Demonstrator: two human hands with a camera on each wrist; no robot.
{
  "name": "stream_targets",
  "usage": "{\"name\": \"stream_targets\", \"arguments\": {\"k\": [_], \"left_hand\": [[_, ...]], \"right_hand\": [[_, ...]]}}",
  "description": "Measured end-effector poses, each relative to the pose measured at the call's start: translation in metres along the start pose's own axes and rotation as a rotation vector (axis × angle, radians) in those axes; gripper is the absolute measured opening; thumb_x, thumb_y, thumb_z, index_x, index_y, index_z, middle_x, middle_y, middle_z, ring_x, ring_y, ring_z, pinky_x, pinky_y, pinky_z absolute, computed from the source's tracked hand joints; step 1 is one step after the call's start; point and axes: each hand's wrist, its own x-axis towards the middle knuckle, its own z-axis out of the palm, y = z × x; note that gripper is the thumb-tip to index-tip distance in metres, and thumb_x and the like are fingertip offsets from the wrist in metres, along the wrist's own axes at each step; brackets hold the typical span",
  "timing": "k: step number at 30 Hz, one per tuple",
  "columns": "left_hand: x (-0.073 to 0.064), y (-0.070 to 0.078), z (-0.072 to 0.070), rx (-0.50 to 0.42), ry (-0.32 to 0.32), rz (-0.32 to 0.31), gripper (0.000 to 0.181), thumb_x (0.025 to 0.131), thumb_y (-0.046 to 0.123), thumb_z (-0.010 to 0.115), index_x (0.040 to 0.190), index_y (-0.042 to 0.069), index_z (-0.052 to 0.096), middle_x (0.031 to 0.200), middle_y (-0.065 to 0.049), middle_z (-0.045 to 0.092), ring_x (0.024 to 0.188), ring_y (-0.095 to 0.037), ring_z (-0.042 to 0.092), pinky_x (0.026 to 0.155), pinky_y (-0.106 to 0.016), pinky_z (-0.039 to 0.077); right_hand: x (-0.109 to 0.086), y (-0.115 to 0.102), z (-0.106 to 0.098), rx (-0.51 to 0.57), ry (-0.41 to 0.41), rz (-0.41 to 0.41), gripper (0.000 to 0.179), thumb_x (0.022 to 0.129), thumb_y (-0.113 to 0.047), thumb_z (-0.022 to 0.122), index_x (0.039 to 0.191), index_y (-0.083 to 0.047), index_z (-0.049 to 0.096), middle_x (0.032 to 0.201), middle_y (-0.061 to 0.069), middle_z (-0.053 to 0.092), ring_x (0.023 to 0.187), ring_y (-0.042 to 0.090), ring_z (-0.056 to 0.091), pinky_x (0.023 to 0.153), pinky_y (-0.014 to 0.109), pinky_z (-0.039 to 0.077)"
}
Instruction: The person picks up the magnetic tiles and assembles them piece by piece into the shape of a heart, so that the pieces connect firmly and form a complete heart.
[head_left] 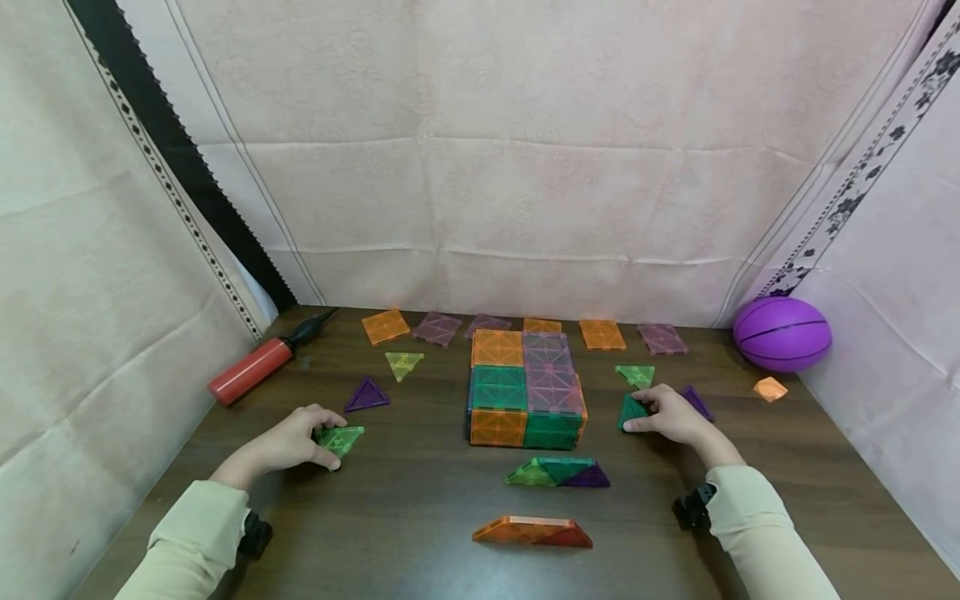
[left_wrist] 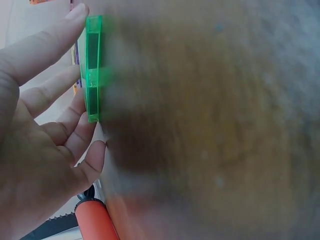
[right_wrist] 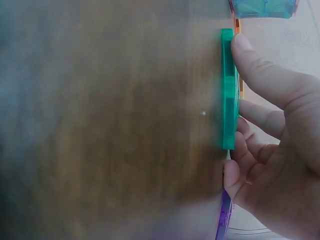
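Observation:
My left hand [head_left: 288,443] holds a light green triangular magnetic tile [head_left: 342,438] at the tabletop, thumb and fingers at its edges. A purple triangle [head_left: 367,395] lies just beyond it. On the other side, my right hand [head_left: 672,418] pinches a dark green triangular magnetic tile [head_left: 630,410]; its far part is under the fingers. Between the hands stands a block of orange, green and purple tiles [head_left: 551,375]. In front of it are a green and purple trapezoid piece [head_left: 553,471] and an orange and red one [head_left: 531,531].
A red hand pump [head_left: 252,372] lies at the back left. A purple ball [head_left: 782,334] and small orange piece [head_left: 770,388] are at right. Orange [head_left: 386,326] and purple squares [head_left: 437,328] line the back. A light green triangle [head_left: 636,376] and purple triangle [head_left: 697,402] flank my right hand.

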Motion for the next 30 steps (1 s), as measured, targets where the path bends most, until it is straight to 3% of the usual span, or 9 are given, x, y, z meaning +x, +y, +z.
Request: {"name": "stream_targets", "arguments": {"k": [11,16,21,30], "left_hand": [[0.003,0.004,0.003,0.019,0.079,-0.021,0.058,0.063,0.019,0.089,0.112,-0.002,0.065,0.105,-0.013,0.056,0.094,-0.026,0.052,0.082,-0.041,0.042],[0.005,0.005,0.003,0.027,0.102,-0.052,0.057,0.063,0.018,0.089,0.111,-0.002,0.065,0.104,-0.015,0.058,0.093,-0.027,0.053,0.081,-0.044,0.044],[0.004,0.008,0.004,-0.060,0.083,-0.120,0.054,0.067,0.016,0.087,0.112,-0.004,0.064,0.100,-0.012,0.063,0.085,-0.022,0.053,0.075,-0.036,0.045],[0.002,0.009,0.009,-0.248,0.061,-0.108,0.042,0.077,0.009,0.078,0.114,-0.006,0.064,0.096,-0.010,0.064,0.080,-0.019,0.056,0.068,-0.033,0.050]], "right_hand": [[-0.001,-0.003,0.002,0.097,-0.022,0.046,0.071,0.080,-0.028,0.079,0.133,0.005,0.045,0.126,0.027,0.049,0.109,0.039,0.049,0.085,0.049,0.045],[-0.005,-0.001,0.001,0.121,0.008,0.038,0.057,0.085,-0.019,0.075,0.128,0.002,0.044,0.117,0.024,0.054,0.106,0.037,0.054,0.080,0.044,0.047],[-0.012,0.001,-0.001,0.128,0.042,0.020,0.044,0.089,-0.012,0.069,0.123,0.001,0.046,0.107,0.019,0.055,0.101,0.033,0.054,0.079,0.041,0.045],[-0.026,0.000,-0.003,0.219,0.067,0.024,0.039,0.089,-0.009,0.067,0.120,0.006,0.049,0.102,0.015,0.056,0.094,0.025,0.057,0.071,0.033,0.048]]}}
